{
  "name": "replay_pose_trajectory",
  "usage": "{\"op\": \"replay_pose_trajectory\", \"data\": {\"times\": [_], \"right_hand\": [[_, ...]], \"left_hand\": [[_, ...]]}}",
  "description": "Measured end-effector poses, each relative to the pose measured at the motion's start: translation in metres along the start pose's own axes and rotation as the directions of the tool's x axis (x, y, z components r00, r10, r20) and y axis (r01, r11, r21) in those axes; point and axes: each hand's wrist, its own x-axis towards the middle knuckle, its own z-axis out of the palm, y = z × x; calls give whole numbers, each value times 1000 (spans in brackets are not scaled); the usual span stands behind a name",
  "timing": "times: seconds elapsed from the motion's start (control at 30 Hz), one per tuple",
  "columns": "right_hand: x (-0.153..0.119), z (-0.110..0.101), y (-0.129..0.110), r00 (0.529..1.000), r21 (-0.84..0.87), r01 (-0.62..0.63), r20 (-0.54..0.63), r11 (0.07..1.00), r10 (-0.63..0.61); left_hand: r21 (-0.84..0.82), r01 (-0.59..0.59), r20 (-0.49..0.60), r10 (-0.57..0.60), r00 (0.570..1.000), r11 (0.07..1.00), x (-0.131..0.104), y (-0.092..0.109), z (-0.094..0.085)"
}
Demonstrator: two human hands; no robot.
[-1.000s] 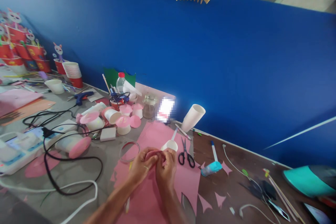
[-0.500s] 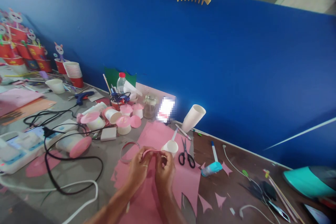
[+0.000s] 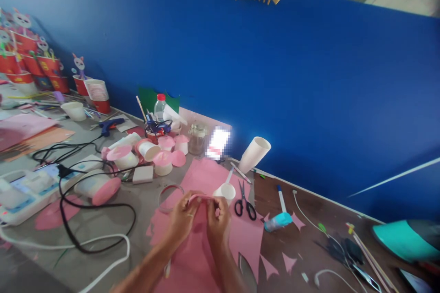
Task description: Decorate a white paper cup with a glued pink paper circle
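Note:
Between my hands is a small curved pink piece, held at its two ends above a large pink sheet. My left hand pinches the piece's left end, and my right hand grips its right end. Just behind my right hand stands a white paper cup. Black-handled scissors lie on the sheet to the right. Left of my left hand rests a roll of tape, partly on the sheet.
White cups with pink discs cluster at the left, near a power strip and black cables. A tall white tube stands by the blue wall. Pink scraps and a cyan-wrapped item lie right.
The view has shifted slightly. My right hand has moved a little to the right, and the pink piece between my hands looks somewhat flatter and wider.

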Motion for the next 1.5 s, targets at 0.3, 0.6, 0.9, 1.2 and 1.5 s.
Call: {"op": "replay_pose_trajectory", "data": {"times": [0.3,0.6,0.9,1.2,1.5], "right_hand": [[0,0,2,997,-8,-22,-75,1000,21],[-2,-2,-9,964,-123,257,-35,958,-263],[1,-6,-13,976,-261,210,3,942,-217],[1,-3,-8,980,-301,162,-62,940,-189],[1,-3,-7,987,-267,131,-52,955,-150]], "left_hand": [[105,12,41,-16,999,994,0,-1,-2],[26,43,-1,-43,999,999,2,-11,-1],[-5,31,70,-30,997,1000,-14,-3,6],[95,-41,141,27,990,995,-15,-3,7],[129,-82,130,65,989,988,-15,-4,6]]}}
